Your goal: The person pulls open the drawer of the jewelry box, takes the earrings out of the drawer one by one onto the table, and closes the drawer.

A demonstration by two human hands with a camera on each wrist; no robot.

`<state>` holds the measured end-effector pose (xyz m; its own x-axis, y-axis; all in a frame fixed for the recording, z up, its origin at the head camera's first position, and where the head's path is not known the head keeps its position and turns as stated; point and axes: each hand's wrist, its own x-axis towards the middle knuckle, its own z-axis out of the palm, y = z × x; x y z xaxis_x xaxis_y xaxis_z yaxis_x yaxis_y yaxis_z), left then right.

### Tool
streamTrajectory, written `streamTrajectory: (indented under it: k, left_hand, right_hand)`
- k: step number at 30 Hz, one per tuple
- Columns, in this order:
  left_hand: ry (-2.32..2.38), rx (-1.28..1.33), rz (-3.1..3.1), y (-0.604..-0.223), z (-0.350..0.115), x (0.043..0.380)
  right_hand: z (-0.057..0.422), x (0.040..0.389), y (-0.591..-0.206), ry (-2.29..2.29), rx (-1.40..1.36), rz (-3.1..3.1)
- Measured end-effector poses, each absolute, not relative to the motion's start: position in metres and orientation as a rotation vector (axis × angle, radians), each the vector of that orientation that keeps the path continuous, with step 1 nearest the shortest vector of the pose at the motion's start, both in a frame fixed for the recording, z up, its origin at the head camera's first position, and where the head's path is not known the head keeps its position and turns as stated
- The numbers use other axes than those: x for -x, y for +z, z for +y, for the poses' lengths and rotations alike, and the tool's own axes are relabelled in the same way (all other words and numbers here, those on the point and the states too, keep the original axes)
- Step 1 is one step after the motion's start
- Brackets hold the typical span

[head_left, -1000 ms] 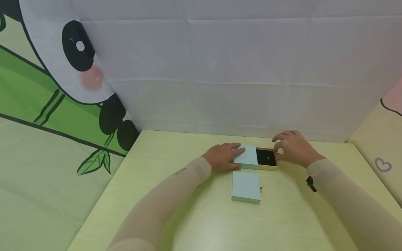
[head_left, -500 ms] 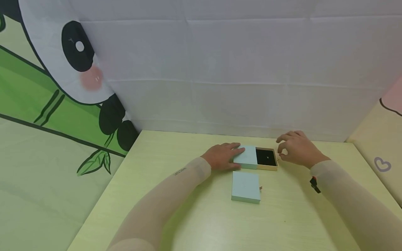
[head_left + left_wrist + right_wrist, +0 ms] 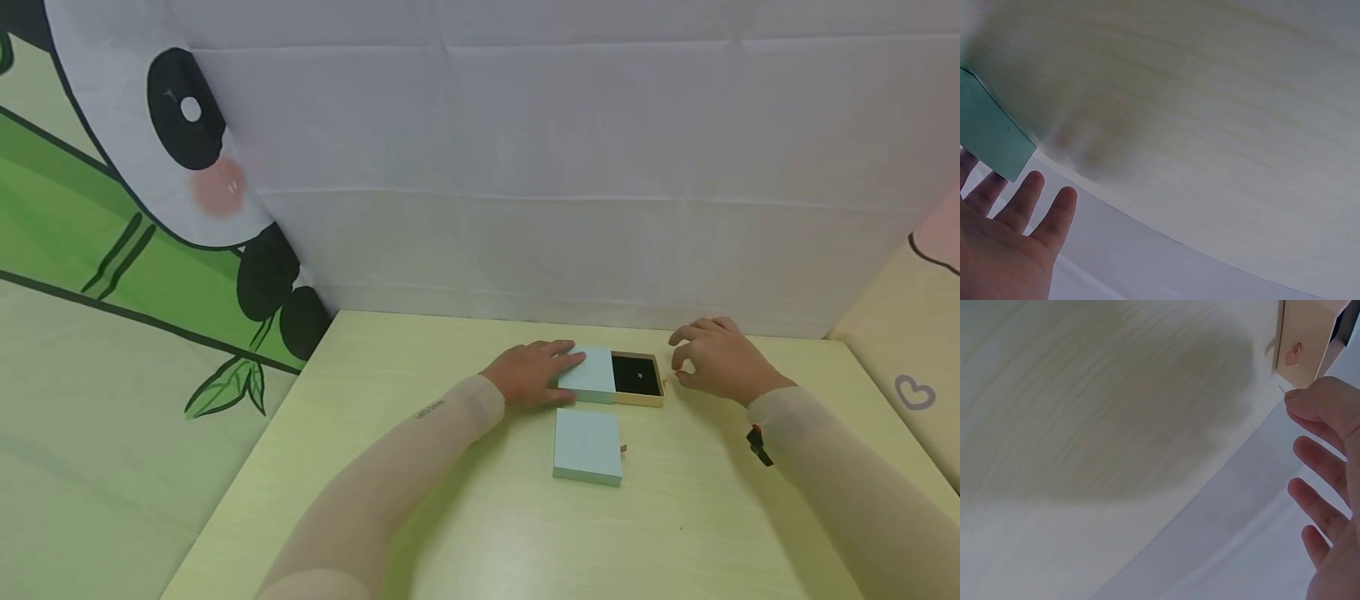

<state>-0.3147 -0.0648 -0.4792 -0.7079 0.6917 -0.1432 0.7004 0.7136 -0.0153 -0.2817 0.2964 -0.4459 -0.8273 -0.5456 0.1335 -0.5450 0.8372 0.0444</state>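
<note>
A flat pale-blue drawer-style gift box (image 3: 592, 372) lies near the back of the table. Its inner tray (image 3: 637, 381) is slid out to the right, showing a black insert with a tiny star-shaped piece (image 3: 640, 376). My left hand (image 3: 529, 375) rests on the box sleeve's left end with fingers spread; in the left wrist view several fingertips are beside the sleeve. Just right of the tray, my right hand (image 3: 720, 360) hovers apart from it, fingers loosely bent. The tray's small pink ribbon tab (image 3: 1294, 355) hangs free near the thumb in the right wrist view.
A second pale-blue box (image 3: 587, 447), closed, lies in front of the first, its small tab (image 3: 623, 450) facing right. The light wooden table (image 3: 517, 542) meets a white cloth backdrop (image 3: 562, 167) at the back. Printed cartoon cloth (image 3: 142, 283) hangs at the left.
My right hand has let go at the tray's right end and moved a little to the right. My left hand and both boxes stay where they were.
</note>
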Motion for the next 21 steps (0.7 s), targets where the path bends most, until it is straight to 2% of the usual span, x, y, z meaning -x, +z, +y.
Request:
streamTrajectory:
  k: [21]
  left_hand:
    - [-0.11, -1.146, 2.791, -0.48, -0.065, 0.315]
  right_hand:
    - [0.315, 0.284, -0.462, -0.038, -0.826, -2.92]
